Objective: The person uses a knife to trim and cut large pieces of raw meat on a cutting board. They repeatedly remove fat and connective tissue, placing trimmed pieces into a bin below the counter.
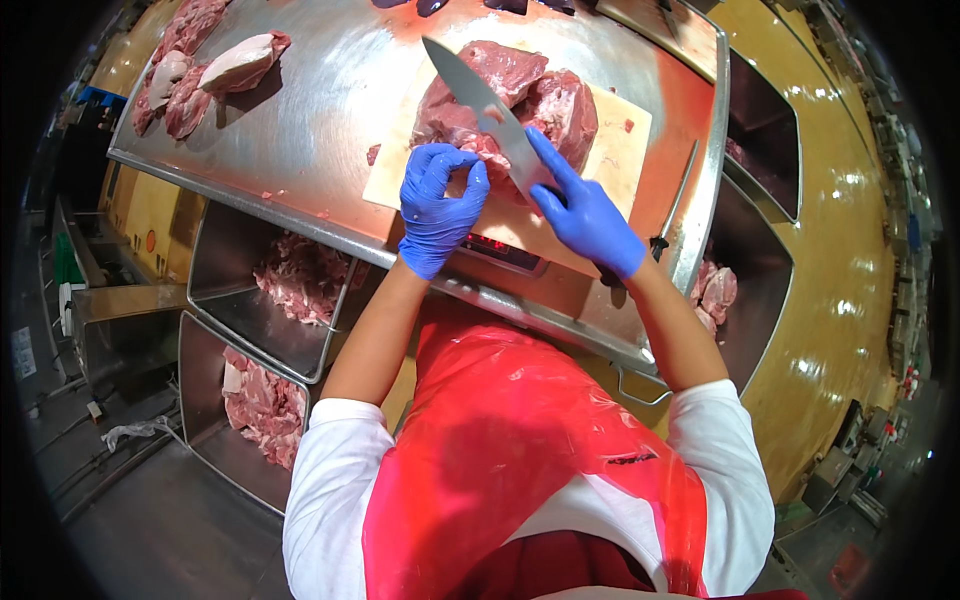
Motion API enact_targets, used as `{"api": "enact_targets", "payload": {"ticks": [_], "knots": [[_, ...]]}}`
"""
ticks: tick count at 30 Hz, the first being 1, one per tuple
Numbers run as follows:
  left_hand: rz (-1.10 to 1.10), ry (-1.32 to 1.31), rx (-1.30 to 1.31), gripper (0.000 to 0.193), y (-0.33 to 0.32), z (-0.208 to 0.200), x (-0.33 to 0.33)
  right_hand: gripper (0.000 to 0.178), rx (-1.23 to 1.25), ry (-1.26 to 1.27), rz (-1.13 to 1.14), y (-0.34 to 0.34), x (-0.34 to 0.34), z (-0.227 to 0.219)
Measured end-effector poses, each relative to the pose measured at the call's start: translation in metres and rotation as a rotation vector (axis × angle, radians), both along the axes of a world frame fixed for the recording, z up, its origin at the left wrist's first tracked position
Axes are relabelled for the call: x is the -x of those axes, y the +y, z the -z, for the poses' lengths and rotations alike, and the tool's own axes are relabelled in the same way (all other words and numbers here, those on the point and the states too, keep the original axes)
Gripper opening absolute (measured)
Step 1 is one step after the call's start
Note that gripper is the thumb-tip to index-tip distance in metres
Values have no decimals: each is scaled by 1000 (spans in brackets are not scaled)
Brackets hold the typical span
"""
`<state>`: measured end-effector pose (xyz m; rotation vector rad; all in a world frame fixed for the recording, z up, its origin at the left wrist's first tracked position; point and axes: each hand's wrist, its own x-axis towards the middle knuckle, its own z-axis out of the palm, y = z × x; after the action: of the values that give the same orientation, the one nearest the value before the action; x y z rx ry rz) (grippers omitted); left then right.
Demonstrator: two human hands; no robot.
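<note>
My right hand [590,215], in a blue glove, grips a knife [482,105] with a broad blade. Its index finger lies along the blade, which points up and left across a large piece of raw red meat [565,110]. At the near left edge of that meat is my left hand [435,205], also gloved in blue. Its fingers are curled, thumb and forefinger close together beside the blade; whatever they pinch is too small to name. The meat rests on a pale cutting board [625,150], partly covered by my hands and the knife.
A metal table [320,120] carries more meat pieces [215,85] at the far left. A sharpening steel [678,195] lies right of the board, and a red-lit display [505,252] sits at the near edge. Metal bins [222,250] holding meat flank the table.
</note>
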<state>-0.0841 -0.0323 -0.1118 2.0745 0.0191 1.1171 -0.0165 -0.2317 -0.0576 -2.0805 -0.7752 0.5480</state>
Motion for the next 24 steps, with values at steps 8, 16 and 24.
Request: {"api": "enact_targets", "payload": {"ticks": [8,16,24], "knots": [[-40,22,-20,19,-7,-8,2,72,212,-35,-103,-66,30,12],[-122,-21,63,28,-8,-43,6,70,211,43,-94,-156,50,-14],[0,213,119,17,14,-18,3,69,-373,75,244,2,18,-26]]}}
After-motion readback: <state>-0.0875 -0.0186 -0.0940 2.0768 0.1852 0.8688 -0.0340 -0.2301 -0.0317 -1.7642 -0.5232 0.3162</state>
